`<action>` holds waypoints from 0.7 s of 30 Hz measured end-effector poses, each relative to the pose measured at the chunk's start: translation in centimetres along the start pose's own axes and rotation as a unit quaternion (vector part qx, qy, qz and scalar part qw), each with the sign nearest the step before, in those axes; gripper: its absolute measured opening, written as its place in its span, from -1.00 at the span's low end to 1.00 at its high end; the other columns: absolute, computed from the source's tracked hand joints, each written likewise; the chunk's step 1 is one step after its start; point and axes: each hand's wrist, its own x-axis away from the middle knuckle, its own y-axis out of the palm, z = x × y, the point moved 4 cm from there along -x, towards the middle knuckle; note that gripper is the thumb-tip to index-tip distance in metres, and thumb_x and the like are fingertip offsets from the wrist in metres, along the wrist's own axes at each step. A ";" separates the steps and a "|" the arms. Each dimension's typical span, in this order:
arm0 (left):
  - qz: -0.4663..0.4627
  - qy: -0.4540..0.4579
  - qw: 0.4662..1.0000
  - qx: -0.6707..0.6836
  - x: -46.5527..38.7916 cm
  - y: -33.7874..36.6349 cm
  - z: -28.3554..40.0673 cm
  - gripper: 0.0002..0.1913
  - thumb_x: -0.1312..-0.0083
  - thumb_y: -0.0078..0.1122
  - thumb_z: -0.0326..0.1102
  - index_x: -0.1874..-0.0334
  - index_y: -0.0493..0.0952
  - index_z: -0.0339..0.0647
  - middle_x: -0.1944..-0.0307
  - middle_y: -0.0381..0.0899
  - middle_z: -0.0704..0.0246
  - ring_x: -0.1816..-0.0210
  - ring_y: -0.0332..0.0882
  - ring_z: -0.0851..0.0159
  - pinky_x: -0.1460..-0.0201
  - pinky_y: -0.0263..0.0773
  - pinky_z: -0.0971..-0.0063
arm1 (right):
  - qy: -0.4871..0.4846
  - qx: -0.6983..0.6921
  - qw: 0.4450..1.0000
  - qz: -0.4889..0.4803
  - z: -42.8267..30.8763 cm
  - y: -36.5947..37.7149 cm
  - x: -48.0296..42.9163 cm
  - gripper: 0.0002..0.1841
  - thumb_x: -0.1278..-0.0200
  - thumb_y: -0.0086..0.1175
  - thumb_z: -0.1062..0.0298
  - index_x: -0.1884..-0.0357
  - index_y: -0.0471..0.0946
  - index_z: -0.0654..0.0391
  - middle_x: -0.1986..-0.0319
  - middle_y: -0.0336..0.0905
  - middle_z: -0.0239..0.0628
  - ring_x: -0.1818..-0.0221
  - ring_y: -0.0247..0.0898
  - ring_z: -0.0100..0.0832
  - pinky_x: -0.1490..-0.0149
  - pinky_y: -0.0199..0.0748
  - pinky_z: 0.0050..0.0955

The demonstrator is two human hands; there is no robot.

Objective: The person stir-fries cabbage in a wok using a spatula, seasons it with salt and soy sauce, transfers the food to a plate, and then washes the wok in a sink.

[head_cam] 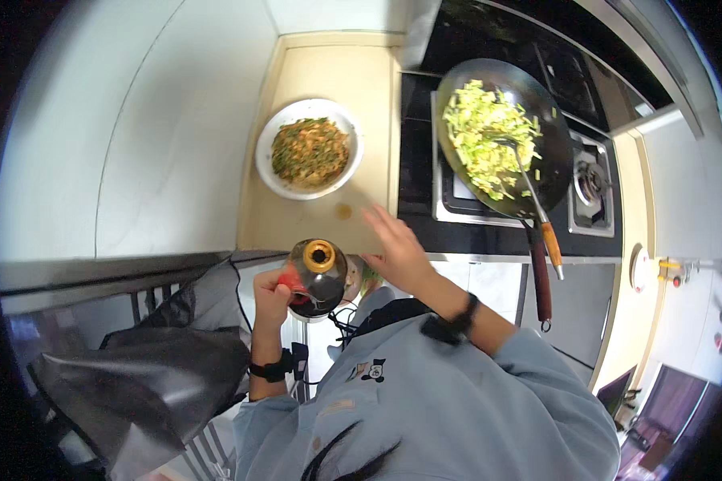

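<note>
My left hand (272, 300) grips a large bottle of dark liquid (328, 291) by its side, near something red; a yellow ring surrounds the bottle's mouth. With fingers apart and nothing in them, my right hand (400, 252) hovers by the counter's front edge, to the right of the bottle. Beyond the bottle, a white bowl (266, 171) on the counter holds a chopped green and orange-brown mixture (310, 150). At the right, a wok (550, 162) on the hob contains chopped yellow-green food (487, 138), and a wooden-handled metal spatula (550, 240) rests in it.
The wok's dark handle (539, 276) juts over the front edge of the black gas hob (457, 240). A second burner (591, 180) lies right of the wok. A brown spot marks the cream counter (331, 66). Dark grey sheeting (156, 373) hangs at the lower left.
</note>
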 end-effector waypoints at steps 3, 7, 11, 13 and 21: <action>-0.047 0.021 0.998 -0.025 -2.1 1.5 1.7 -0.43 -0.24 0.14 0.21 0.62 0.41 -0.23 0.72 0.27 0.62 0.69 0.10 0.65 0.65 -0.10 0.67 | -0.004 0.002 0.989 0.151 -0.3 -12.5 5.1 -0.33 0.03 0.32 0.37 -0.20 0.34 0.17 -0.17 0.33 -0.06 -0.19 0.27 -0.04 -0.26 0.24 -0.25; -0.076 -0.026 0.994 -0.078 -5.8 5.6 5.4 -0.54 -0.39 0.02 -0.09 0.66 0.34 -0.21 0.74 0.22 0.61 0.71 0.07 0.64 0.67 -0.09 0.68 | 0.269 0.054 0.951 0.140 7.7 -26.3 11.8 -0.26 -0.08 0.28 0.15 -0.25 0.27 0.31 -0.08 0.42 0.11 -0.19 0.32 -0.14 -0.24 0.26 -0.27; -0.079 -0.055 0.988 -0.121 -10.1 9.8 7.5 -0.54 -0.40 0.00 -0.08 0.67 0.30 -0.15 0.77 0.17 0.61 0.72 0.05 0.63 0.69 -0.13 0.67 | 0.471 -0.077 0.879 -0.013 14.7 -28.0 16.0 -0.18 -0.01 0.26 0.13 -0.28 0.19 0.33 -0.04 0.43 0.15 -0.13 0.39 -0.16 -0.14 0.36 -0.36; -0.087 -0.044 0.985 -0.142 -12.3 12.2 8.6 -0.53 -0.42 -0.02 -0.09 0.68 0.28 -0.11 0.78 0.15 0.62 0.73 0.04 0.63 0.69 -0.14 0.65 | 0.431 -0.106 0.895 -0.040 16.5 -25.9 16.4 -0.26 0.00 0.21 0.21 -0.24 0.23 0.30 0.08 0.52 0.08 0.01 0.48 -0.18 -0.03 0.43 -0.36; -0.105 -0.077 0.973 -0.193 -20.0 17.7 8.8 -0.56 -0.43 -0.03 -0.09 0.67 0.35 -0.07 0.77 0.18 0.66 0.74 0.05 0.64 0.69 -0.12 0.66 | 0.342 0.106 0.914 0.189 12.3 -29.3 13.8 -0.71 0.04 0.25 0.38 0.31 0.41 0.24 0.55 0.53 0.05 0.43 0.54 0.01 0.31 0.48 -0.29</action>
